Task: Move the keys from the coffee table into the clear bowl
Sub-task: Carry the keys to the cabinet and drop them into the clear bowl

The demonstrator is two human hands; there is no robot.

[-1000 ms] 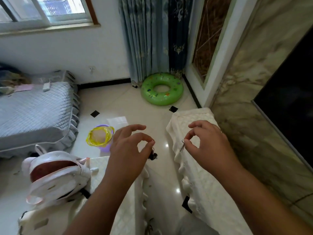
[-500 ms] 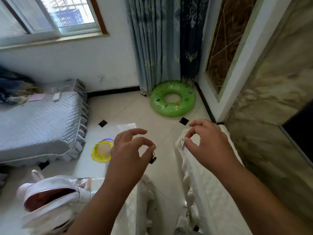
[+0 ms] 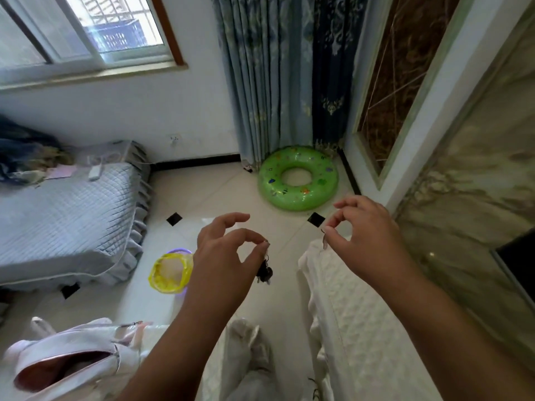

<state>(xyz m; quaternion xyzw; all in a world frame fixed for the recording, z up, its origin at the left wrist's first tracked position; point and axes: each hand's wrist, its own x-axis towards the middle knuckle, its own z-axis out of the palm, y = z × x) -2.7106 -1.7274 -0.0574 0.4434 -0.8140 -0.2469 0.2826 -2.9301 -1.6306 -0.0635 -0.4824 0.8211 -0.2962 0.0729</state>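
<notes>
My left hand (image 3: 223, 256) pinches a dark bunch of keys (image 3: 264, 272) between thumb and forefinger; the bunch dangles over the tiled floor. My right hand (image 3: 362, 235) pinches a single small key (image 3: 324, 241) by its top, just above the near end of a white quilted cover (image 3: 356, 308). Both hands hover in mid-air at about the same height, a short gap apart. No clear bowl shows in this view.
A yellow and purple bin (image 3: 170, 272) stands on the floor left of my left hand. A green swim ring (image 3: 298, 179) lies by the curtain. A grey quilted sofa (image 3: 63, 215) fills the left, a white backpack (image 3: 66, 360) the bottom left. A marble wall (image 3: 469, 215) rises at right.
The view has tilted up and moved forward, so the window and curtain fill more of the frame. Both hands keep their pinch; the key bunch hangs lower below my left fingers.
</notes>
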